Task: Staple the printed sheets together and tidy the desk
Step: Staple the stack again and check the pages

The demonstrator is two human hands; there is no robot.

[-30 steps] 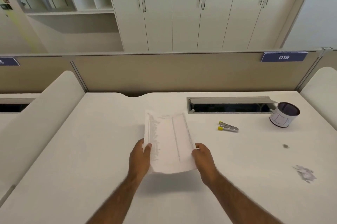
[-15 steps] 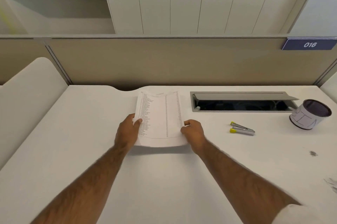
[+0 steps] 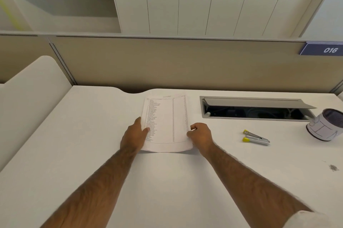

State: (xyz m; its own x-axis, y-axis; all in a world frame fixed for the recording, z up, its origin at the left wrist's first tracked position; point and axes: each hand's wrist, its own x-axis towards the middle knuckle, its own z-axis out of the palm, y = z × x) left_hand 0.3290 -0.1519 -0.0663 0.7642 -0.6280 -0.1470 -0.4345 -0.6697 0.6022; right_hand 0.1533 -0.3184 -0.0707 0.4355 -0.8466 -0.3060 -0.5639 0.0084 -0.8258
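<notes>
The printed sheets (image 3: 168,120) form a white stack with columns of small text, near the back middle of the white desk (image 3: 83,153). My left hand (image 3: 134,135) holds the stack's left edge, thumb on top. My right hand (image 3: 201,134) grips the right edge with curled fingers. The stack's near end bows slightly above the desk. A silver stapler (image 3: 256,137) with yellow tips lies on the desk to the right of my right hand, apart from it.
An open cable hatch (image 3: 256,109) with a raised grey lid is sunk into the desk behind the stapler. A cup-like holder (image 3: 324,125) stands at the right edge. A small dark speck (image 3: 333,167) marks the desk front right. A beige partition runs along the back.
Both hands have carried the sheets away from me toward the back of the desk and lowered them flatter. The view has shifted left, pushing the stapler and cup toward the right edge.
</notes>
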